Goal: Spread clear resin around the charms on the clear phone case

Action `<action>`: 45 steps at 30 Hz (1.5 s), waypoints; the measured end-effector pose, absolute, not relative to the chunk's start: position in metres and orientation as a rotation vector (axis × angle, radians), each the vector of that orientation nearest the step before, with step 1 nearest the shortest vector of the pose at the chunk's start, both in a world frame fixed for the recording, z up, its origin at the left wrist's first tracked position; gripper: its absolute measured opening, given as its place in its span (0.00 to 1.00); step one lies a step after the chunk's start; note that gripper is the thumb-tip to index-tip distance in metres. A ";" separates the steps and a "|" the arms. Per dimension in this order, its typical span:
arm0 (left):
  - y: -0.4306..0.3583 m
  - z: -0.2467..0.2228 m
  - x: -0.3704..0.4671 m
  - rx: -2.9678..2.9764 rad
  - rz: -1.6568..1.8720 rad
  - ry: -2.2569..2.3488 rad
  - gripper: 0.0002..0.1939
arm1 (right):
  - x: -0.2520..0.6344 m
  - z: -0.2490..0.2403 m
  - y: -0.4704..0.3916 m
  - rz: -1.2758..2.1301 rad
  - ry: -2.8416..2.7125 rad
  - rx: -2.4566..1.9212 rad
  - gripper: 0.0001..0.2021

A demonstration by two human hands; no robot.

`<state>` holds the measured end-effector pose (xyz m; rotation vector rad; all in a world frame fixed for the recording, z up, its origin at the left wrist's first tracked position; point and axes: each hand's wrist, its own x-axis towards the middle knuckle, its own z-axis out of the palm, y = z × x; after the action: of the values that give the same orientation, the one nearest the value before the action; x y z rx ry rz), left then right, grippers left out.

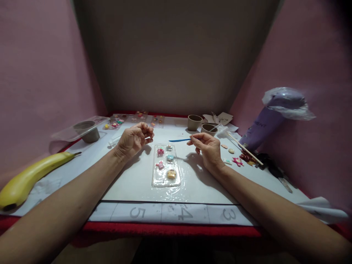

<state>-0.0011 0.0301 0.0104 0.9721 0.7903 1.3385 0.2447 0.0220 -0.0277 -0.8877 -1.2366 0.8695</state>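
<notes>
A clear, glossy phone-case shape [166, 181] lies on the white board, bearing several small charms, among them a yellow one [171, 174], a pink rabbit-like one [160, 165] and a light blue one [170, 158]. My right hand [206, 147], right of the case, pinches a thin blue stick [179, 140] that points left above the case's far end. My left hand [136, 138] is raised left of the case, fingers curled and apart, with nothing seen between them.
A banana [33, 176] lies at the left, near a grey cup [90, 132] under a clear lid. Two more cups [194, 123] stand at the back. At the right are loose charms [238, 161], a wooden stick [246, 149] and a purple bag [264, 123].
</notes>
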 end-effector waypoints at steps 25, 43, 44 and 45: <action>0.030 0.012 -0.001 0.993 1.337 0.813 0.12 | 0.243 -0.029 0.023 0.840 -1.351 -0.859 0.10; 0.032 0.011 -0.001 1.148 1.337 0.855 0.11 | 0.240 -0.025 0.012 0.398 -1.638 -0.820 0.02; 0.033 0.011 -0.001 1.157 1.338 0.863 0.11 | 0.240 -0.025 0.012 0.396 -1.635 -0.823 0.02; 0.033 0.010 -0.001 1.167 1.340 0.870 0.10 | 0.241 -0.025 0.012 0.393 -1.635 -0.828 0.02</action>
<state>-0.0010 0.0333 0.0102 1.1672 0.8703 1.3399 0.2405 0.0116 -0.0246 -0.8276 -1.6352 0.3929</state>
